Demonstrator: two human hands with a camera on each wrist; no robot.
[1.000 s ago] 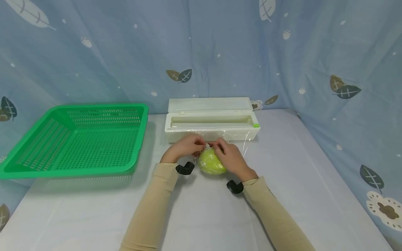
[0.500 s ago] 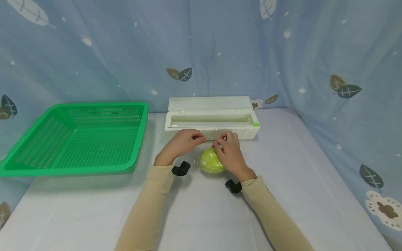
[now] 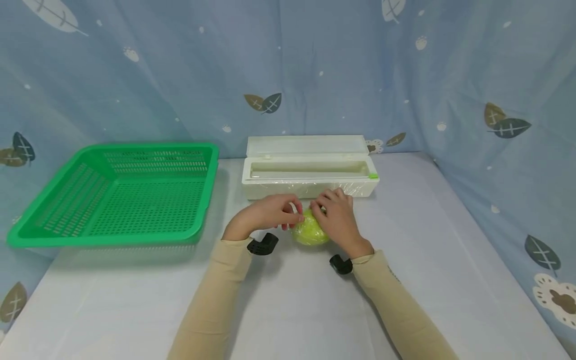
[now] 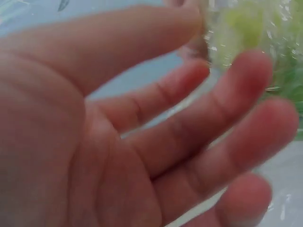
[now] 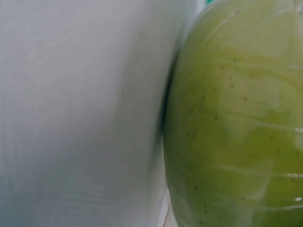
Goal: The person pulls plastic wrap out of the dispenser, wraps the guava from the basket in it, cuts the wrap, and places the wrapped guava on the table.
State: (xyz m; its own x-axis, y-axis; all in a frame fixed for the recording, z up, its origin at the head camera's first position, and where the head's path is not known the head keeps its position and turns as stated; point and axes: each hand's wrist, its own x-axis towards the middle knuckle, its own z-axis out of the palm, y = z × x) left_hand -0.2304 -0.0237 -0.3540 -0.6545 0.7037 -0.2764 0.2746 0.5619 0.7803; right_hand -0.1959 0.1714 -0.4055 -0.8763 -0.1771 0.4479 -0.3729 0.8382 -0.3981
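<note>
Table (image 3: pixel 288 320): white-covered; front edge out of view.
Green basket (image 3: pixel 112 240): perforated, over the back left corner, its left end past the left edge; well apart from both hands.
White box (image 3: pixel 270 190): long, parallel to the back edge and close to it, near that edge's middle; lid (image 3: pixel 308 146) raised at the rear, small bright green tab (image 3: pixel 373 176) at the right end.
Clear film: glints on the box's front face and around the fruit.
Curtain (image 3: pixel 189 75): blue, leaf print, behind the back edge and along the right edge.
Green fruit (image 3: pixel 310 231): film-wrapped, speckled, on the table just in front of the box, between the hands; the right hand hides its upper right part.
Left hand (image 3: pixel 269 215): at the fruit's left, relaxed, gap between thumb and index; thumb tip at the film, contact hard to tell.
Right hand (image 3: pixel 337 215): over the fruit's upper right side, bent fingers gripping it; fingertips partly hidden.
Forearms: beige sleeves (image 3: pixel 209 300), converging toward the fruit, a black unit (image 3: pixel 263 244) at each wrist.
</note>
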